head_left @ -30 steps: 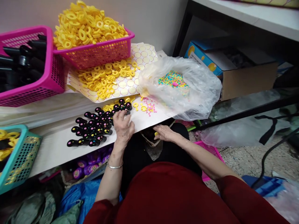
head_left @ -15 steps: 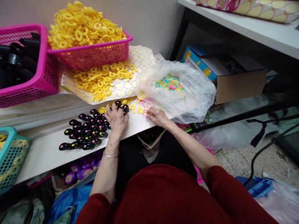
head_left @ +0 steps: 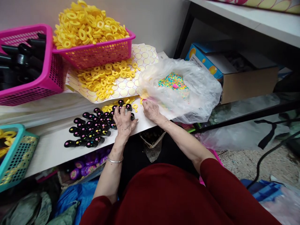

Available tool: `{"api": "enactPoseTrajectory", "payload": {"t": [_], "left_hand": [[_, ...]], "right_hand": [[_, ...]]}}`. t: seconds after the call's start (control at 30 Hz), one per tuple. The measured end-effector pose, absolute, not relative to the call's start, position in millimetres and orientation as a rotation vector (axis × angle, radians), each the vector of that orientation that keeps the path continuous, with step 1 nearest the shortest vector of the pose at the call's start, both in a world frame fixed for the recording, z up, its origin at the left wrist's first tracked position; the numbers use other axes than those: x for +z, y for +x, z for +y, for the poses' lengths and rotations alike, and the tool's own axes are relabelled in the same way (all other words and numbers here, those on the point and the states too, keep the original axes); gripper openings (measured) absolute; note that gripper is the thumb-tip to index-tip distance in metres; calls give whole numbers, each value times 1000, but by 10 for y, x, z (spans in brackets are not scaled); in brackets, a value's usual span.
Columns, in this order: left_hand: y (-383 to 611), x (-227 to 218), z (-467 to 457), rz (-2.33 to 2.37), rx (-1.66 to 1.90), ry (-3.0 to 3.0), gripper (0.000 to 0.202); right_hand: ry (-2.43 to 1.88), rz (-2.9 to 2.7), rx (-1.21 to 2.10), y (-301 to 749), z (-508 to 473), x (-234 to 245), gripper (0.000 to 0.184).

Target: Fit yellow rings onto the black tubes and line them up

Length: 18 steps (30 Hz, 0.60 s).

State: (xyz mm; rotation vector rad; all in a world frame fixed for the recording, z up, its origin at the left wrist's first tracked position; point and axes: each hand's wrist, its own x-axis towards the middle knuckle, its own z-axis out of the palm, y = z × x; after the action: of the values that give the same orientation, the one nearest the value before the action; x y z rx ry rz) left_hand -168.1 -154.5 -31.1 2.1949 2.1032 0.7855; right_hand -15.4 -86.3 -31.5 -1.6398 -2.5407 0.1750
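Two hands are down on the white bench (head_left: 53,150): left hand (head_left: 124,122) lies palm-down at the right end of the black caps (head_left: 93,128), fingers curled onto the nearest ones, though whether any is actually pinched I cannot tell. Right hand (head_left: 151,109) sits just beyond, fingertips drawn together at loose beads by the mouth of the plastic bag (head_left: 187,90). Farther back, yellow rings (head_left: 105,79) spill beneath a pink basket (head_left: 98,53).
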Motion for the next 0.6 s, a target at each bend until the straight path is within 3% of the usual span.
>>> {"api": "enactPoseTrajectory", "payload": {"t": [0.17, 0.37, 0.47, 0.6], "left_hand": [[-1654, -350, -1586, 2089, 1048, 2091, 24], [-1431, -253, -1677, 1728, 1511, 1511, 17], [-1281, -207, -1671, 1486, 1545, 1084, 21], [-1207, -199, -1650, 1327, 1453, 785, 18]], "right_hand": [[-1497, -2522, 169, -33, -812, -250, 39], [-1220, -1803, 848, 79, -937, -464, 37], [-1056, -1517, 1122, 51, -1138, -532, 37], [-969, -1451, 1190, 20, -1375, -485, 34]]}}
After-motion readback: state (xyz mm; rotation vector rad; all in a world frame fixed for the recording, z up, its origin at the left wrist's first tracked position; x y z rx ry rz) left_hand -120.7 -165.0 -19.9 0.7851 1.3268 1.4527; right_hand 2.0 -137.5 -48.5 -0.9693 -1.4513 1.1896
